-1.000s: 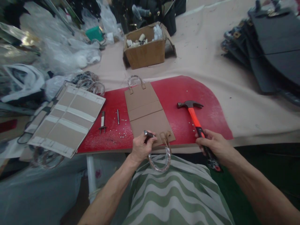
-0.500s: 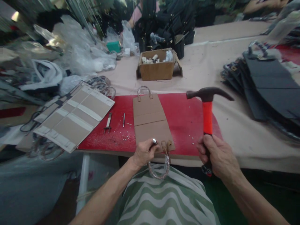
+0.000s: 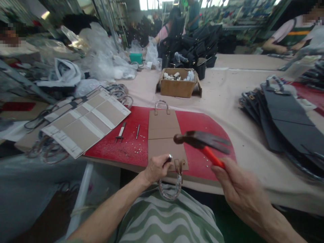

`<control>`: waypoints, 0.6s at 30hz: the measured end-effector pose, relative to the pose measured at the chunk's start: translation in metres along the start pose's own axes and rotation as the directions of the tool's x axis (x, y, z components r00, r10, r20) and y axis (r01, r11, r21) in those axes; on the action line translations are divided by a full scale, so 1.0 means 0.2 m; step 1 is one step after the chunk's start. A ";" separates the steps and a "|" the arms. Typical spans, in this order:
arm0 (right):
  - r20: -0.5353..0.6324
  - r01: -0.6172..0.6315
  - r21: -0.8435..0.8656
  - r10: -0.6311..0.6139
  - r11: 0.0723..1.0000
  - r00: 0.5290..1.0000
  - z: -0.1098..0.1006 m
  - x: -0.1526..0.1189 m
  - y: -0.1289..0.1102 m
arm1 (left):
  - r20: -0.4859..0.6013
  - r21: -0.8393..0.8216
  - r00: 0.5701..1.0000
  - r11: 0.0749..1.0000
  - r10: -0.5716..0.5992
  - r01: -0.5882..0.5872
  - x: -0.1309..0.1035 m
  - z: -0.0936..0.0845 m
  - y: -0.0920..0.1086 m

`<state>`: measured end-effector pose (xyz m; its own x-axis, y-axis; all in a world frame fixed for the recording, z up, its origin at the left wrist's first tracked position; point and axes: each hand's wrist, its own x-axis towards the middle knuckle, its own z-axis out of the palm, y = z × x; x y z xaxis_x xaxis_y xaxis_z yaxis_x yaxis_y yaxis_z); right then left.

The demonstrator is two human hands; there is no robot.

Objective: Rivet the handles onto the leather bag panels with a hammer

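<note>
My left hand (image 3: 157, 168) is closed round a short metal punch (image 3: 169, 157), whose top end shows above the fist, at the near edge of a tan panel (image 3: 163, 126). The panel lies on the red board (image 3: 202, 125), with a small handle (image 3: 162, 102) at its far end and a plastic-wrapped handle (image 3: 170, 196) hanging off the near end. In my right hand (image 3: 236, 182) is a claw hammer (image 3: 202, 139) with an orange shaft, its head tilted and slightly blurred above the board's right part. The punch's lower end is hidden.
Left of the panel lie a thin rod (image 3: 137, 131) and a pronged tool (image 3: 121, 131). Stacked panels (image 3: 87, 119) overlap the board's left. Beyond is a cardboard box (image 3: 177, 88); dark panels (image 3: 291, 108) are at right. Other people sit farther back.
The hammer has swung down and left toward my left hand, its shaft now tilted. My left hand keeps its hold on the punch. The view has tipped up, showing more background.
</note>
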<state>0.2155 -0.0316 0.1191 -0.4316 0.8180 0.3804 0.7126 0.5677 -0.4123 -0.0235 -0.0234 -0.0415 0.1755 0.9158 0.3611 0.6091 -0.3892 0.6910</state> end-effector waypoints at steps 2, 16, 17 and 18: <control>-0.117 0.006 0.012 -0.005 1.000 0.993 0.00 0.01 -0.04 | -0.001 -0.005 1.000 1.000 0.004 -0.004 0.00 0.00 0.00; 0.109 0.062 -0.137 -0.048 0.989 0.993 0.03 -0.02 0.01 | -0.005 0.034 1.000 0.999 -0.002 0.002 -0.01 0.00 0.00; 0.180 0.044 -0.142 -0.018 0.989 0.983 0.05 -0.03 0.03 | -0.006 0.039 1.000 0.999 -0.008 0.008 -0.01 0.00 0.00; 0.233 -0.001 -0.139 0.034 0.990 0.972 0.06 -0.03 0.05 | -0.007 0.042 1.000 0.999 -0.013 0.013 -0.01 0.00 0.00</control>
<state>0.2183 -0.0300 0.1023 -0.5243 0.8358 0.1632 0.7828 0.5485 -0.2940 -0.0232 -0.0247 -0.0418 0.1627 0.9200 0.3567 0.6431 -0.3730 0.6688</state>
